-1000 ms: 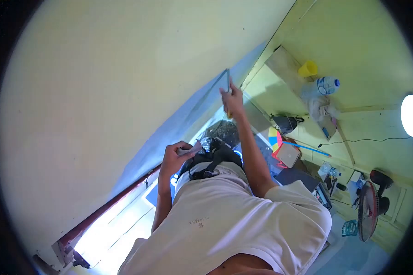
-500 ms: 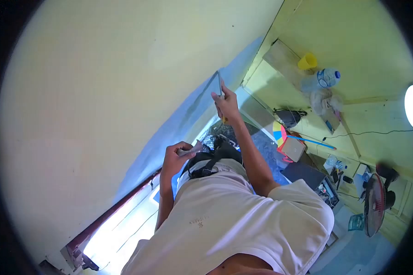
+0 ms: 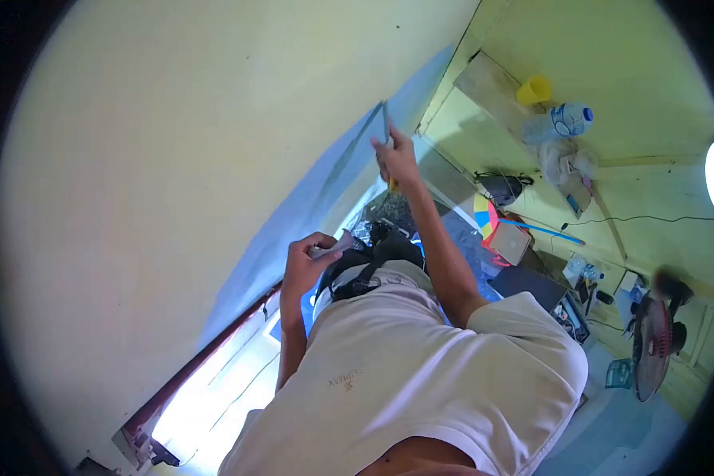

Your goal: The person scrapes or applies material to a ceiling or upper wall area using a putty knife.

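Note:
My right hand grips a flat-bladed scraper, like a putty knife, by its handle; a bit of yellow shows below the fist. Its blade meets or nearly meets the wall, at a dark streak beside the blue band. Lower down, my left hand pinches a small flat grey piece between thumb and fingers, in front of my waist. What that piece is, I cannot make out. The wall is cream above the band.
On the right, a shelf board carries a yellow cup and a large plastic bottle. Below are a dark bag, a blue stick and a fan. A bright opening lies at lower left.
The view has shifted slightly. My right hand with the putty knife has moved a little to the right along the wall. My left hand still holds the grey piece at nearly the same spot.

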{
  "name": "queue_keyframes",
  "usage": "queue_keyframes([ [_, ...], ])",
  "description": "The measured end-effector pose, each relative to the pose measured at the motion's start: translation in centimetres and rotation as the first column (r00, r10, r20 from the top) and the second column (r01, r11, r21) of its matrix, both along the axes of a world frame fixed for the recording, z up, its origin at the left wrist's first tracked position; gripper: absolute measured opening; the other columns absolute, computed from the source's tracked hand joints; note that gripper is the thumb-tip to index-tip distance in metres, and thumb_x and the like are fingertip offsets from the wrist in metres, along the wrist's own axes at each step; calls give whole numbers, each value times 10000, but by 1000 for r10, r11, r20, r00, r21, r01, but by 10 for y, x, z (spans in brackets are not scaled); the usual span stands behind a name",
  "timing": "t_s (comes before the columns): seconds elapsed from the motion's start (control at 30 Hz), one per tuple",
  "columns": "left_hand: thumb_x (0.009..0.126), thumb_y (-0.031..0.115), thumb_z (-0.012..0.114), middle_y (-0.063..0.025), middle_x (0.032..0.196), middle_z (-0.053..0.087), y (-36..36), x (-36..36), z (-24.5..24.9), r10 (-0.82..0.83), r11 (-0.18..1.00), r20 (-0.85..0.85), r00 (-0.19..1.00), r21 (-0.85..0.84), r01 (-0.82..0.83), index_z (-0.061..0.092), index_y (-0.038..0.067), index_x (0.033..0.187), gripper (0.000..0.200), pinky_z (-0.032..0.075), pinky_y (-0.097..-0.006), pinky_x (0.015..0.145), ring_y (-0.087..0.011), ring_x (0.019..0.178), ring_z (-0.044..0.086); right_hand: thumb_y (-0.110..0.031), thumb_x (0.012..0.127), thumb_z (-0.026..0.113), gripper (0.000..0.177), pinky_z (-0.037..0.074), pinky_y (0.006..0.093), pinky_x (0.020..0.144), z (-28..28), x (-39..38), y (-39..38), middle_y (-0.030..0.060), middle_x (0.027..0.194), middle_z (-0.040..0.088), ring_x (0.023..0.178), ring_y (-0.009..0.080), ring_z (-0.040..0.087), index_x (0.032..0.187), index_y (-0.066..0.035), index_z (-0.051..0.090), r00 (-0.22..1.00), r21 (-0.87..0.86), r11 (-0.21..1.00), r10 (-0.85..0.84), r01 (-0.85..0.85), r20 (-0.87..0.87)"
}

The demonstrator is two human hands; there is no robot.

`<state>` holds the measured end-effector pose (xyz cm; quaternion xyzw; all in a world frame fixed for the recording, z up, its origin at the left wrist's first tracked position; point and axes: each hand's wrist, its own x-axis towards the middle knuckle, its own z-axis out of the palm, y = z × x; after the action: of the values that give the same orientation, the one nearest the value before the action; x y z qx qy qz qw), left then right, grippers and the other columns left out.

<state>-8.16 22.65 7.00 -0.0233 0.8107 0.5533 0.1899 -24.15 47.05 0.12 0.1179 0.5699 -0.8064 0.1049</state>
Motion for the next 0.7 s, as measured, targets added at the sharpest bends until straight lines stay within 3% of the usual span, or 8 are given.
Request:
queue_keyframes([
  [0.1,796,0,784,-65,874,740,-1,0,4,-26,1000,-54,998,-15,25,735,-11,948,161,505,-301,811,-129,851,662,-136,986,664,769,354,286,341,1,15,-11,-22,569,497,366,87,417,1629,-115,243,998,47,997,57,-55,-29],
  [0.2,790,-6,787,-65,866,740,-3,3,4,44,998,31,999,41,-45,734,-12,944,163,502,-296,813,-124,851,660,-121,969,682,769,345,284,348,-16,-18,2,-26,574,498,371,86,416,1623,-125,277,996,65,993,-94,95,-8],
  [0.33,783,11,799,-62,869,744,-6,7,2,-1,1000,-38,999,5,1,741,-11,938,166,495,-297,795,-121,846,660,-129,979,672,774,352,285,348,-3,5,-5,-31,559,480,376,88,421,1628,-124,252,999,145,989,20,-15,-29],
  [0.5,779,5,803,-75,889,746,-6,6,6,-3,1000,9,1000,-29,3,737,-18,947,183,497,-302,791,-124,846,660,-82,975,670,748,339,289,354,-4,-21,4,-23,552,497,386,79,423,1618,-126,290,995,42,995,-95,94,17],
  [0.6,777,-19,799,-76,877,740,-12,5,3,-16,999,-40,999,31,17,727,-29,943,181,497,-292,785,-127,826,660,-88,981,665,750,339,283,357,7,9,-13,-25,555,492,397,76,429,1621,-124,277,1000,126,992,-20,19,13],
  [0.7,772,-20,804,-71,875,738,-14,1,11,-3,1000,-7,1000,19,3,722,-27,928,177,497,-287,783,-127,824,659,-62,974,654,740,327,278,349,-6,3,-12,-24,546,483,382,79,424,1614,-88,284,999,46,998,-43,44,-15],
])
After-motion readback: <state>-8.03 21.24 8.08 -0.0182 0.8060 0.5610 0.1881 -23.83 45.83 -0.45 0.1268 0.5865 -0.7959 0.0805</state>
